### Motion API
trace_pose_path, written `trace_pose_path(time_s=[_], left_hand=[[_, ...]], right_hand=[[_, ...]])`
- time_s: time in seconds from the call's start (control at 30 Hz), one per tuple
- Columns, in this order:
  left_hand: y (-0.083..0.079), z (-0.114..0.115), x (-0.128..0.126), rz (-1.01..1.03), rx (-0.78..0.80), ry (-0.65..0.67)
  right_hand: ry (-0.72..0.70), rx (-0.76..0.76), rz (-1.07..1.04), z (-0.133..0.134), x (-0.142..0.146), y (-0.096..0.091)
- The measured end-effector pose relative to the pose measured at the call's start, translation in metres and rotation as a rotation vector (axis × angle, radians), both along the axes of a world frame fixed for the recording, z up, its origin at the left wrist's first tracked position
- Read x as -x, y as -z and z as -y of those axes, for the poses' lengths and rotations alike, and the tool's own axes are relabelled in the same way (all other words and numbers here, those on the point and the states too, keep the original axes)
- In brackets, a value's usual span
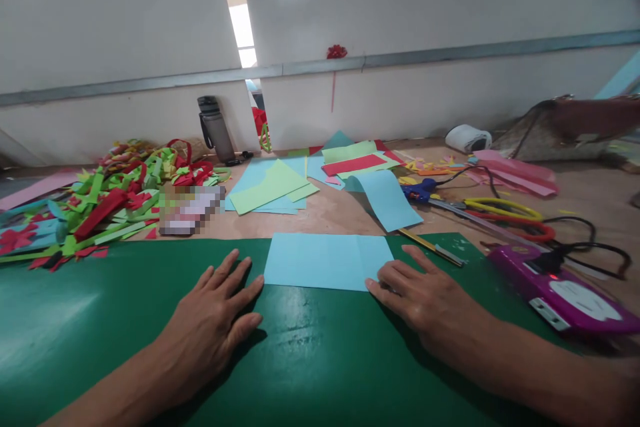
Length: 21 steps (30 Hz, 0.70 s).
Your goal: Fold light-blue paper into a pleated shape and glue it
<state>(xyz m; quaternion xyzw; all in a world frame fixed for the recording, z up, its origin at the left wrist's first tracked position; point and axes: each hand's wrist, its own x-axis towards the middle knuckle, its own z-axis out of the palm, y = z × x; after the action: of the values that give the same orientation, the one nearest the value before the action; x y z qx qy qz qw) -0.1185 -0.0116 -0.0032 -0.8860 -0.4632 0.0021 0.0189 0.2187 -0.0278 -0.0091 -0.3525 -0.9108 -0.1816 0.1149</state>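
A light blue sheet of paper [325, 260] with faint vertical creases lies flat on the green mat [300, 360] in front of me. My left hand [220, 307] rests palm down on the mat with its fingers spread, and one fingertip touches the sheet's lower left corner. At the opposite lower corner, my right hand [415, 287] has its thumb on the paper and its nearest fingers bent at the right edge, gripping it there. The tips of those bent fingers are hidden. A curled light blue strip [387, 200] stands just behind the sheet.
Colourful paper scraps [110, 207] heap at the left near a blurred-out flat object [193, 210]. A dark bottle [216, 130] stands behind. At the right are a blue glue gun [420, 191], scissors [505, 209], a yellow cutter [433, 247] and a purple power strip [575, 293] with cables.
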Motion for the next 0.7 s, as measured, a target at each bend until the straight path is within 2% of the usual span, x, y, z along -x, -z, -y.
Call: trace_pose_path(time_s=[0.1, 0.23, 0.3, 0.4, 0.47, 0.57, 0.63, 0.7], left_hand=[[-0.01, -0.004, -0.003, 0.021, -0.056, 0.021], [-0.021, -0.01, -0.036, 0.168, -0.138, 0.186], [-0.022, -0.013, -0.058, 0.146, -0.094, 0.31], [-0.019, -0.014, -0.082, 0.065, -0.001, 0.383], [-0.017, -0.012, -0.088, 0.063, 0.035, 0.385], [-0.016, -0.007, -0.086, 0.093, 0.061, 0.374], [-0.015, -0.003, -0.081, 0.101, 0.076, 0.367], [-0.015, 0.0, -0.077, 0.108, 0.083, 0.37]], right_hand=[[0.026, 0.085, -0.023, -0.006, -0.004, -0.001], [-0.006, 0.164, -0.024, -0.019, -0.007, -0.004], [0.008, 0.186, -0.018, -0.021, -0.003, -0.009], [0.16, 0.266, -0.096, -0.017, 0.011, -0.026], [0.269, 0.472, -0.261, -0.015, 0.025, -0.039], [0.401, 1.013, -0.498, -0.022, 0.048, -0.048], [0.458, 1.146, -0.506, -0.033, 0.06, -0.046], [0.507, 1.19, -0.465, -0.046, 0.07, -0.039]])
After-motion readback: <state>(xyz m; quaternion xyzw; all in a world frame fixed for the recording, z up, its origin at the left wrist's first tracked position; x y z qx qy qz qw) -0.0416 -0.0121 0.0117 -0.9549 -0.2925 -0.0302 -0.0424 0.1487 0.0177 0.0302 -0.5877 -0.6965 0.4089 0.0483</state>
